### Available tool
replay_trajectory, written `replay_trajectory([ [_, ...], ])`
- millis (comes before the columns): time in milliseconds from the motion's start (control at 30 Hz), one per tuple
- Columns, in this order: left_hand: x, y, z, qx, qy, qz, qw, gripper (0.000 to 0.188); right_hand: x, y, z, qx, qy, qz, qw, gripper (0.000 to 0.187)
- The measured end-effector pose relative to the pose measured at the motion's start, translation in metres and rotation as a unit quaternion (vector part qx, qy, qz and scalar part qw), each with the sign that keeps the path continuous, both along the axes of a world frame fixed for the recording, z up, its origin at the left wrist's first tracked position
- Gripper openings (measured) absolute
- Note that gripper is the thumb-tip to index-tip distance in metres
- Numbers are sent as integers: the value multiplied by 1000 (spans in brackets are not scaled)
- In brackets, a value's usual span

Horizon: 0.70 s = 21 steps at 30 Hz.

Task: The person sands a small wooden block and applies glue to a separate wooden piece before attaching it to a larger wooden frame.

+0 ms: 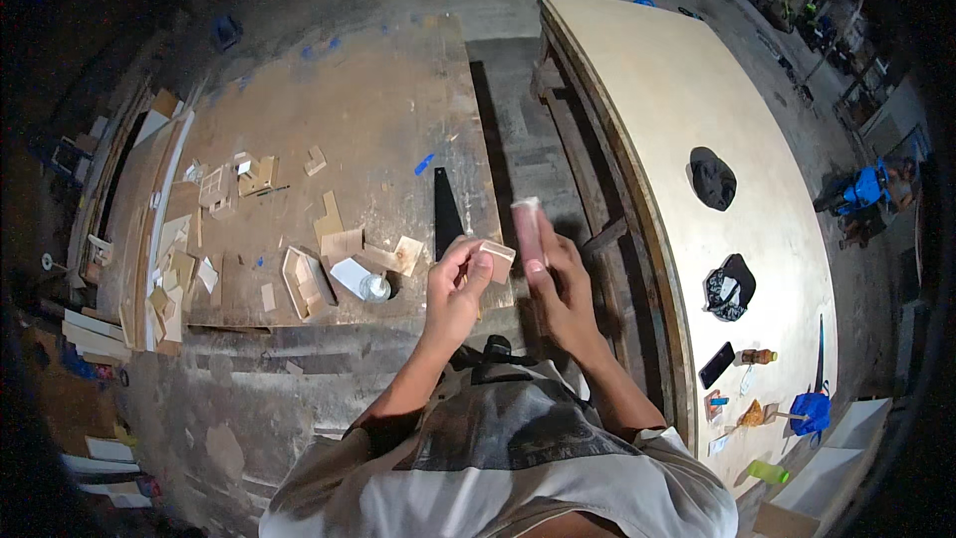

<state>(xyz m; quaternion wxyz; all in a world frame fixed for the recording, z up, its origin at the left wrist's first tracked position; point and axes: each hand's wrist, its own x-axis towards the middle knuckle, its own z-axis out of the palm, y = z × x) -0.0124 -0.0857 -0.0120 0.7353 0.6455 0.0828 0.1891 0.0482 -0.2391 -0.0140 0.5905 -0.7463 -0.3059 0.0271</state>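
Now, left hand pinches wood piece; at its two o'clock, right hand grips pink block. Ideally, stroke flat.

Dim surroundings, bright pale tabletop, bowed edges, rim perhaps grainy

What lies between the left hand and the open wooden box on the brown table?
In the head view, two things: a whitish bottle, nearer the left hand, and a white panel, nearer the open wooden box.
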Motion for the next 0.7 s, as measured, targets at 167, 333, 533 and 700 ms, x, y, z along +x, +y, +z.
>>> replay_trajectory([
  [167, -6, 2, -6, 5, 77, 5, 997, 24, -23, -4, 12, -9, -48, 31, 998, 55],
  [333, -9, -5, -10, 3, 38, 4, 999, 24, -9, -1, -5, 4, 23, -12, 1000, 56],
  [533, -8, 0, -2, -40, 72, -16, 997, 23, -24, -4, 9, -15, -111, 5, 994, 54],
  [700, -8, -2, -3, -32, 61, 10, 998, 23, -16, -2, 12, 25, -29, -37, 999, 55],
])
